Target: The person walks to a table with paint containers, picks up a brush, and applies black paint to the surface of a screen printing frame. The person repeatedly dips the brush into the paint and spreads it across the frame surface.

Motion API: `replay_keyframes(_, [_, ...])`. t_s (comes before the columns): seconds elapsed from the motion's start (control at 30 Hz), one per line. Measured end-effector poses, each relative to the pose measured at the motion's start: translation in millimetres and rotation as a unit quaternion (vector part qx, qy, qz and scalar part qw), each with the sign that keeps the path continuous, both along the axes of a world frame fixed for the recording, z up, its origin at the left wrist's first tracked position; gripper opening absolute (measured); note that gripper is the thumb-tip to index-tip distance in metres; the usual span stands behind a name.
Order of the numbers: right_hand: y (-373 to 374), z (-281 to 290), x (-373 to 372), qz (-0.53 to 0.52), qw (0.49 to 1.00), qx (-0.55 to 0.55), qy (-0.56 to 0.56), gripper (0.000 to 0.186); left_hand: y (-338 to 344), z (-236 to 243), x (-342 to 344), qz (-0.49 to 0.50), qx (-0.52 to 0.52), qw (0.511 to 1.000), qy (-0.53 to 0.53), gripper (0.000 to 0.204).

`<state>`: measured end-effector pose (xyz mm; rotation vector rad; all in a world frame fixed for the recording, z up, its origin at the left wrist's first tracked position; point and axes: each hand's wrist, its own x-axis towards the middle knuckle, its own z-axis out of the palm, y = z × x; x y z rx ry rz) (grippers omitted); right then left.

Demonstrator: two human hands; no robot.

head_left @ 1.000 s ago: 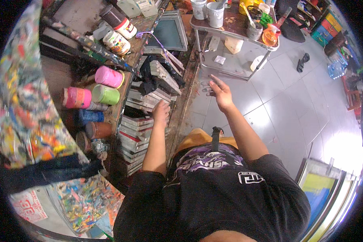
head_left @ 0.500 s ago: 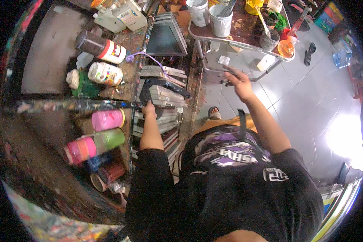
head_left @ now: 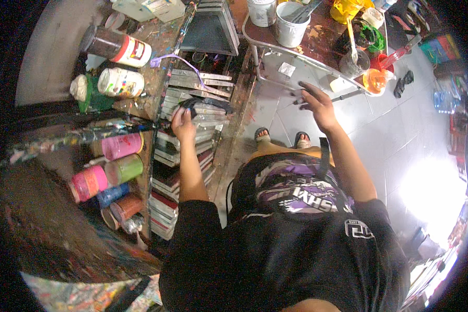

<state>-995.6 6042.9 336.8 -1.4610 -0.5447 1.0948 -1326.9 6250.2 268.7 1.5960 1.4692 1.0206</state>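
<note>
My left hand (head_left: 183,124) grips a black cloth (head_left: 218,105) lying over the stacked framed screens (head_left: 184,166) under the wooden bench. My right hand (head_left: 315,104) is open in the air over the tiled floor, its fingers apart and smudged dark, near the lower part of the trolley. Left of my left hand are a white jar (head_left: 120,82) and a dark jar with red and white label (head_left: 116,48) on the paint-spattered shelf (head_left: 158,99). A purple strap (head_left: 192,67) hangs from the shelf edge.
A metal trolley (head_left: 260,41) at the top holds white buckets (head_left: 292,23) and several paint containers. Pink, green, blue and brown jars (head_left: 124,169) lie at lower left. My feet (head_left: 281,136) stand on the tiles (head_left: 377,135). A water bottle (head_left: 444,101) sits at far right.
My left hand has moved up onto the black cloth, which has shifted and bunched. My right hand has moved rightward in the picture. The view has turned.
</note>
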Motion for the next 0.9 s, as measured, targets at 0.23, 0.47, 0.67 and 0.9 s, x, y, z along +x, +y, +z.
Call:
replay_keyframes(0.23, [70.2, 53.7, -39.7, 0.209, 0.921, 0.08, 0.32, 0.056, -81.3, 114.7, 111.6, -0.2, 0.115, 0.96, -0.157, 0.012])
replay_keyframes(0.47, [76.3, 69.0, -30.1, 0.116, 0.928, 0.22, 0.277, 0.057, -121.9, 109.1, 117.4, -0.187, 0.03, 0.972, -0.135, 0.016])
replay_keyframes(0.67, [61.5, 86.2, -16.3, 0.129, 0.954, 0.224, 0.152, 0.051, -120.8, 143.1, 155.5, -0.206, -0.23, 0.833, -0.459, 0.033])
replay_keyframes(0.9, [41.8, 107.1, 12.5, -0.019, 0.973, 0.225, 0.048, 0.019, -115.5, 157.0, 188.8, -0.226, -0.165, 0.883, -0.377, 0.033])
